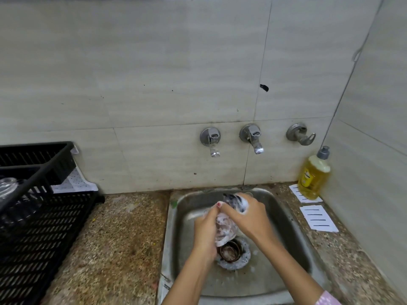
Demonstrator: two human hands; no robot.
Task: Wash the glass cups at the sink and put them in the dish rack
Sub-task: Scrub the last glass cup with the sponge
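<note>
L hand (206, 230) wrapped round soapy glass cup (225, 230), held over sink (286, 216) above drain. R hand (246, 216) gripping sudsy scrubber (236, 202) at cup's far end. Cup long axis tilted, near end twd drain, far end twd taps (253, 139). Dish rack (44, 216) well left on counter, so L hand nearer. Rinse likely next; taps look off.

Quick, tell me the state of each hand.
Left hand: closed around the soapy glass cup.
Right hand: closed on a sudsy scrubber at the cup.
</note>
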